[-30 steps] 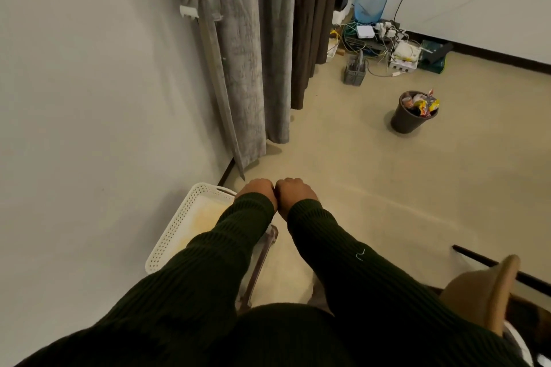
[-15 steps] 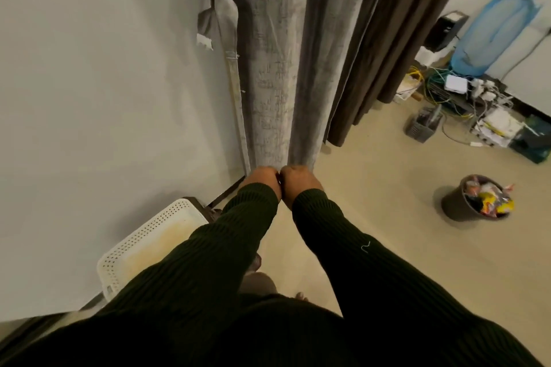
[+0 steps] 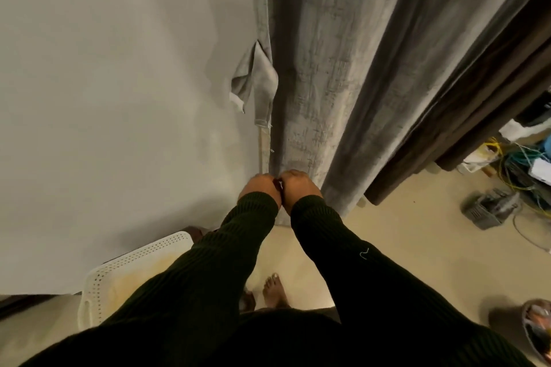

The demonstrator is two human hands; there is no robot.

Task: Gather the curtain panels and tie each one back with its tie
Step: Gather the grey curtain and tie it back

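Note:
A grey curtain panel [image 3: 322, 68] hangs loose in front of me, reaching the floor. Its grey fabric tie [image 3: 259, 80] dangles at the panel's left edge against the wall. To the right hangs a dark brown panel [image 3: 465, 116]. My left hand [image 3: 259, 188] and my right hand [image 3: 299, 188] are curled into fists, pressed side by side just before the grey panel's lower part. Only their backs show; I see nothing held in them.
A white perforated basket [image 3: 125, 274] stands on the floor at my left by the wall. On the right lie tangled cables [image 3: 518, 164], a small grey crate [image 3: 486, 211] and a dark waste bin [image 3: 536, 325]. My bare foot [image 3: 274, 292] is below.
I have come much closer to the grey curtain, which now fills the upper view. Both fists stayed pressed together in front of me throughout.

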